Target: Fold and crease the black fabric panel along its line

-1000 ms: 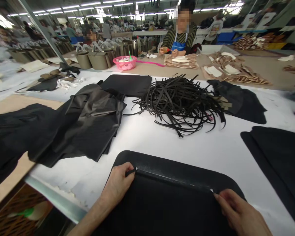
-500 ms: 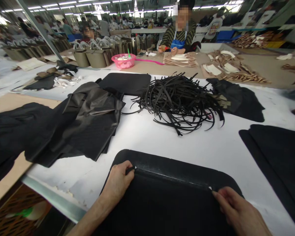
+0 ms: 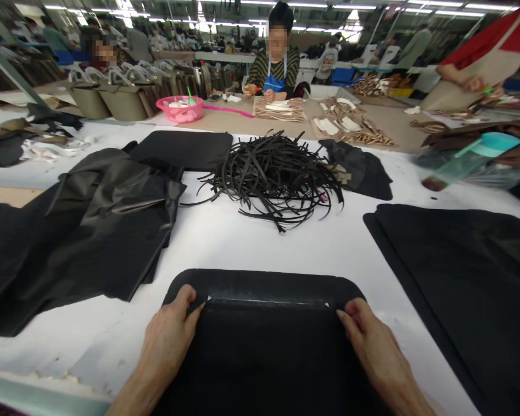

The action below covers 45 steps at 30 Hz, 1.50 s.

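A black panel (image 3: 264, 352) with rounded far corners lies in front of me on the white table. Across it, close to the far edge, runs a straight line with a pale, shiny band and a small white triangle near each end. My left hand (image 3: 173, 329) pinches black material at the line's left end, thumb and forefinger pressed together. At the right end my right hand (image 3: 368, 335) pinches in the same way, just outside the triangle. Black on black, I cannot tell whether the pinched material is a separate upper layer. The panel's near part runs out of view.
Beyond the panel lies a heap of black strips (image 3: 277, 176). Crumpled black sheets (image 3: 117, 214) lie left, stacked black panels (image 3: 459, 277) right. Farther back are a pink basin (image 3: 182, 110), olive bags (image 3: 121, 101), a turquoise-lidded bottle (image 3: 468, 159) and a seated co-worker (image 3: 275, 63).
My view has turned to the right, and the panel now sits squarer to me. The left hand has shifted outward from the left triangle. Both hands still pinch at the line's ends.
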Tool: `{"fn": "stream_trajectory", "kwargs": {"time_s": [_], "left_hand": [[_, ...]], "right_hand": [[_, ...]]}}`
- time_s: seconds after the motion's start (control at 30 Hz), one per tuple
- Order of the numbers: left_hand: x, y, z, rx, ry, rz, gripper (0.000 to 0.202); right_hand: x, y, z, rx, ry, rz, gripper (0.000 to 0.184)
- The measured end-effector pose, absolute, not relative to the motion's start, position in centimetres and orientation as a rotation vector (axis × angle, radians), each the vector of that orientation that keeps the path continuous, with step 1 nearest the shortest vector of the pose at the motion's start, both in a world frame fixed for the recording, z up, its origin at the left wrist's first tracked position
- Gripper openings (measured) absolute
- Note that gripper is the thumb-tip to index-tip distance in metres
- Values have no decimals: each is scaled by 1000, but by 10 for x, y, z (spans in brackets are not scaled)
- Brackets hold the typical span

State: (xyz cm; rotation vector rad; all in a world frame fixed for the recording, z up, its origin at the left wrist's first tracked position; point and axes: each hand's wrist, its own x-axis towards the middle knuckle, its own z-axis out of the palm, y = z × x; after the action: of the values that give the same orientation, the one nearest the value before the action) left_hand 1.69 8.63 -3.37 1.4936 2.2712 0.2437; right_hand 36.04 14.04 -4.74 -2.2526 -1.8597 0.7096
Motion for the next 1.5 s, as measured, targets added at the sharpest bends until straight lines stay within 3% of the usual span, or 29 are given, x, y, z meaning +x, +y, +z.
{"fn": "stream_trajectory", "kwargs": {"time_s": [0.07, 0.2, 0.33, 0.47, 0.67, 0.83, 1.07, 1.27, 1.5], "left_hand": [[17, 80, -35, 1640, 2223, 366, 17], [41, 69, -41, 2442, 1914, 662, 46], [74, 73, -53, 2913, 1425, 499, 57], [81, 79, -65, 2902, 1345, 267, 62], [76, 78, -64, 2804, 1347, 196, 65], [71, 73, -56, 2746, 1335, 154, 63], [34, 59, -47, 2668, 1487, 67, 69], [13, 52, -53, 2638, 1663, 189, 68], [13, 48, -59, 2689, 1793, 423, 67]], "right_hand": [[358, 135, -42, -2197, -1855, 575, 19], [328, 118, -37, -1681, -2228, 187, 25], [288, 108, -47, -1303, -2463, -55, 41], [274, 107, -60, -1218, -2557, -162, 44], [271, 107, -64, -1214, -2670, -262, 56], [276, 109, -63, -1163, -2592, -250, 50], [321, 116, -70, -967, -2624, -527, 46], [352, 121, -71, -992, -2670, -561, 41], [370, 117, -79, -1200, -2682, -367, 37]]}}
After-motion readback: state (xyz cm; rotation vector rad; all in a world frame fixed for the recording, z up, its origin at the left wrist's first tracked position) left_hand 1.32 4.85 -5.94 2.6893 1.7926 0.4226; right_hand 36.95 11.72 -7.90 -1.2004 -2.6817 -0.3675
